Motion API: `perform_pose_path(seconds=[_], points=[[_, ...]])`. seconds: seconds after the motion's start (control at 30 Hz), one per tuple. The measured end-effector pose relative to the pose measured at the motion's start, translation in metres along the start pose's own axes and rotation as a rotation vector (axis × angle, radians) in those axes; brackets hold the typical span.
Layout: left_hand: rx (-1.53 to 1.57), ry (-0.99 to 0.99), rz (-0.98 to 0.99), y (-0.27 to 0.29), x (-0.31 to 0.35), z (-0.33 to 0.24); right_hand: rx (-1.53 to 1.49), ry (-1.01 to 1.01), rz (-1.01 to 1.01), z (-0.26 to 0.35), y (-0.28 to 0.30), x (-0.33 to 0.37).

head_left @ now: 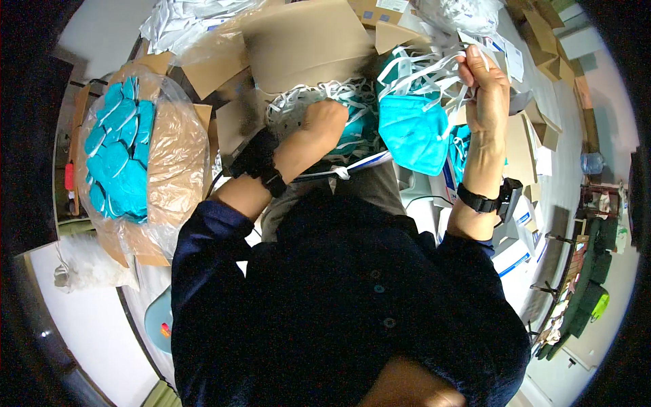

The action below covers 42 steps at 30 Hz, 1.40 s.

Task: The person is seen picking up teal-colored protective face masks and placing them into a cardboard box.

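The right hand (487, 88) was raised, its fingers pinched on a bunch of white straps (424, 80), from which teal masks (412, 136) hung to the right of the open box's middle. Should that pinch loosen, or catch only some of the loops, a mask could slip and drop; the thin straps, crossing one another, could also knot or snap if pulled hard. The left hand (325, 121) was curled like a fist over the open cardboard box (305, 47); whether it gripped anything could not be told. Beneath it, strap loops (288, 102) lay heaped and tangled, so lifting one might drag out its neighbours. Farther left, more masks (115, 180) filled a box lined with loose clear plastic (180, 152); a careless elbow could snag that lining and spill the pile.
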State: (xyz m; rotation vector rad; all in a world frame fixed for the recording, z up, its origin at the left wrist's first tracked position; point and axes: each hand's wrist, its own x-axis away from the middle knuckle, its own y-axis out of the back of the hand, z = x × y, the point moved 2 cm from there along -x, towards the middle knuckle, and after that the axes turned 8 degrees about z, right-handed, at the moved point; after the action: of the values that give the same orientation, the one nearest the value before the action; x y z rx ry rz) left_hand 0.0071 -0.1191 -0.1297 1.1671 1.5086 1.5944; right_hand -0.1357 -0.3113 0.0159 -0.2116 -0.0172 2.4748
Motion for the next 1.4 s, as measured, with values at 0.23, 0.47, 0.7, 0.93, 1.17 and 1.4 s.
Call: perform_pose_path(seconds=[0.23,0.47,0.7,0.93,1.17,1.4], points=[[0.250,0.107,-0.347,0.071,0.031,0.022,-0.044,0.002,-0.024,-0.005,-0.006,0.004],[0.570,-0.021,-0.727,0.138,0.063,0.043,0.023,0.003,-0.049,-0.011,-0.005,0.001],[0.559,-0.146,-0.555,0.158,0.066,0.039,0.099,0.079,0.256,0.008,-0.037,0.011],[0.483,-0.270,-0.608,0.163,0.060,0.025,0.382,0.024,0.556,0.007,-0.062,0.014],[1.194,0.018,-0.822,0.131,0.057,0.040,0.087,0.051,0.295,0.003,-0.079,0.010],[1.420,0.010,-0.542,0.098,0.047,0.033,-0.011,0.034,0.258,-0.009,-0.087,0.006]])
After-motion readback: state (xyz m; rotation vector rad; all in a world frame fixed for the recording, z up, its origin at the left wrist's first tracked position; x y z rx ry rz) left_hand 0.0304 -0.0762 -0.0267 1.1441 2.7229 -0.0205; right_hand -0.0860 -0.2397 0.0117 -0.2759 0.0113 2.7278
